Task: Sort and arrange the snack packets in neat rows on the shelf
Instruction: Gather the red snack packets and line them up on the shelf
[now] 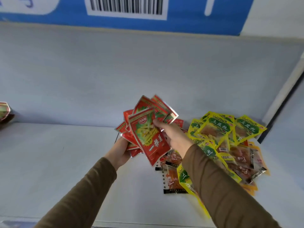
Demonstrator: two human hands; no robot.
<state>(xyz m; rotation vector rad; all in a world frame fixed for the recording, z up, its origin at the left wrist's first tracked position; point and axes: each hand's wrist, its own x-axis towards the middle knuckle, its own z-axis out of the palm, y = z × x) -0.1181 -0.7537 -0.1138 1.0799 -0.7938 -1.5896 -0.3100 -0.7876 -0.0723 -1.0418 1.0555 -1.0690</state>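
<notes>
Your left hand (120, 151) grips a fanned bunch of glossy red foil snack packets (148, 129) from below, its fingers curled under their lower edges, and holds them above the pale grey shelf board (57, 162). Your right hand (174, 137) reaches in from the right and pinches the front packet of that bunch near its top edge, thumb on the printed face; the other fingers are hidden behind the foil.

Just right of the bunch, under and behind your right forearm in its olive-brown sleeve (222, 186), lies a loose heap on the shelf: yellow plastic packets with green labels (218, 127) on top and toward the back, overlapping one another at different angles, and orange-and-clear packets with black edges (174, 181) at the front and right side. Your forearm covers the middle of the heap, so how those packets lie there cannot be told.

At the far left edge one more red packet (4, 111) shows, well apart from the rest. Above the grey back wall (131, 71) runs a blue strip with a white barcode label (126, 7). A white upright (283, 89) closes the shelf on the right, close to the yellow packets.
</notes>
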